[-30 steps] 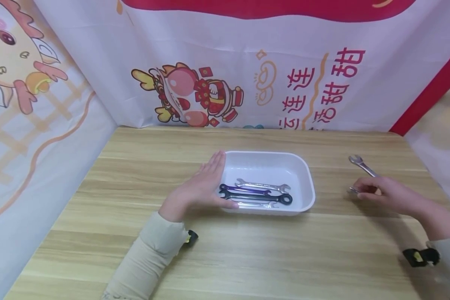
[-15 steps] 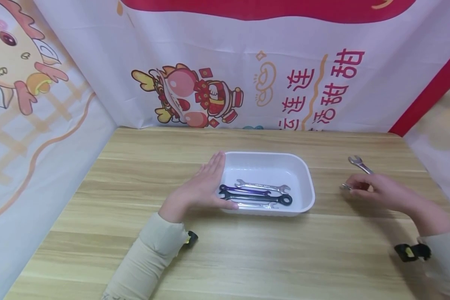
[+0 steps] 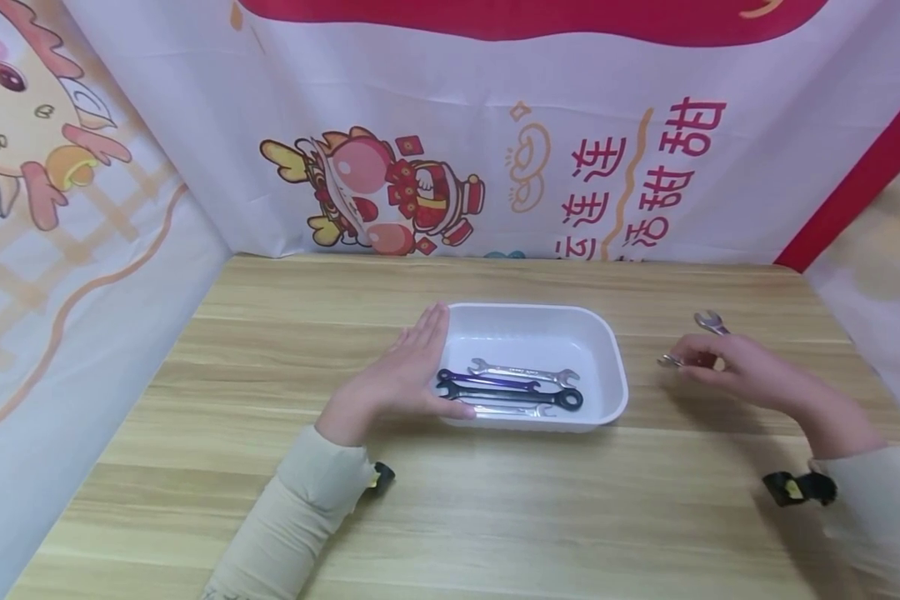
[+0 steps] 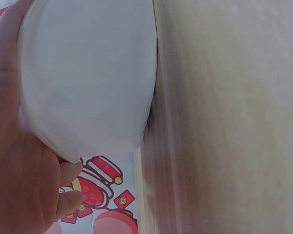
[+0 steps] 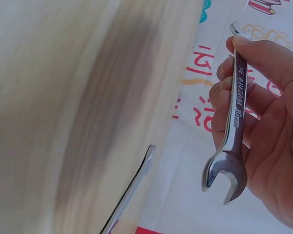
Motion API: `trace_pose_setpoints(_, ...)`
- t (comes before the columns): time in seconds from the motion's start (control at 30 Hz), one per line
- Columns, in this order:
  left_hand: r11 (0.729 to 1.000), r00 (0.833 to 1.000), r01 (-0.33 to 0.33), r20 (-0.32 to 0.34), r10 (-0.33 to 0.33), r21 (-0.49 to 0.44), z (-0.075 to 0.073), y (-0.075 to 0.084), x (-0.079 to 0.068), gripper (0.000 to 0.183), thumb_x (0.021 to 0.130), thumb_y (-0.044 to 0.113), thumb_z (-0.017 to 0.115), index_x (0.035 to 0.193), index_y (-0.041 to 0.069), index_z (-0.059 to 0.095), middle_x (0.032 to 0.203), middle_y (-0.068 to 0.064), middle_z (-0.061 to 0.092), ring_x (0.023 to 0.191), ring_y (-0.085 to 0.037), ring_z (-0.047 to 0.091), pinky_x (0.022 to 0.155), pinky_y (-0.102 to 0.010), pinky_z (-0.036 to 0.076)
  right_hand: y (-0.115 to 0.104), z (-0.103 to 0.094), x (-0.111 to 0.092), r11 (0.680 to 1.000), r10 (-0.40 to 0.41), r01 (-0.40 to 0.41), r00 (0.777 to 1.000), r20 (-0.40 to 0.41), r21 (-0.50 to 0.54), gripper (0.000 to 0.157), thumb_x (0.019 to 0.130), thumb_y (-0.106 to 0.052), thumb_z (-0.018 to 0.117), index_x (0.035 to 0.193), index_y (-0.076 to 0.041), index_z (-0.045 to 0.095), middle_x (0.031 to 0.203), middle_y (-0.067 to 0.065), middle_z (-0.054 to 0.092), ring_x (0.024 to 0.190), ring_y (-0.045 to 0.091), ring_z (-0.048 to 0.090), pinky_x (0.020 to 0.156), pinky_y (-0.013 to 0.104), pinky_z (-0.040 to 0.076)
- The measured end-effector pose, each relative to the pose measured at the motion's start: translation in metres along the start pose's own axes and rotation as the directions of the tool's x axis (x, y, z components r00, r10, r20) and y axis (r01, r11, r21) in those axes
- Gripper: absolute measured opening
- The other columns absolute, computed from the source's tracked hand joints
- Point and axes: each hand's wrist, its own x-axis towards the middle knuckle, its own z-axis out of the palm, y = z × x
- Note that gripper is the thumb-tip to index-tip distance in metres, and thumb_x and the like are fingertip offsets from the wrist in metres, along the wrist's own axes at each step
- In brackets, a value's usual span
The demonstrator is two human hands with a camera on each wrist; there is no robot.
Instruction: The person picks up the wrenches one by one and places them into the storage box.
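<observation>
A white plastic tray (image 3: 607,358) stands on the table, holding a silver wrench (image 3: 521,372), a purple wrench (image 3: 495,382), a black wrench (image 3: 513,395) and another silver wrench (image 3: 521,411). My left hand (image 3: 390,379) rests against the tray's left end, fingers straight along the rim and thumb over its front corner. In the right wrist view, my right hand (image 5: 273,112) pinches a silver open-end wrench (image 5: 238,107) near one end, between thumb and fingers. In the head view only one tip of that wrench (image 3: 670,361) shows past my fingers, to the right of the tray.
One more silver wrench (image 3: 711,322) lies on the wooden table (image 3: 570,517) behind my right hand, partly hidden by it. A printed cloth (image 3: 420,83) hangs along the table's back edge, and another (image 3: 60,250) along the left.
My right hand has moved left toward the tray with the wrench in its fingers. The left hand and tray stay in place.
</observation>
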Motion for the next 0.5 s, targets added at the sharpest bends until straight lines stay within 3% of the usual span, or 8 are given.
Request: trace_pose_setpoints(0.5,1.0,1.0,0.001,0.005,-0.001,0.029,0.0,-0.001,0.0,0.142,0.066,0.085,0.065,0.158,0.011,-0.014,0.167,-0.004,-0.016,0.155,-0.018,-0.014,0.126,-0.045,0.005,-0.02,-0.007,0.017,0.997,-0.071,0.071,0.997,-0.043,-0.001,0.019,0.091,-0.009,0.071,0.107,-0.019,0.071,0.09,-0.005,0.069,0.08,0.002,0.054,0.068,0.021,0.052)
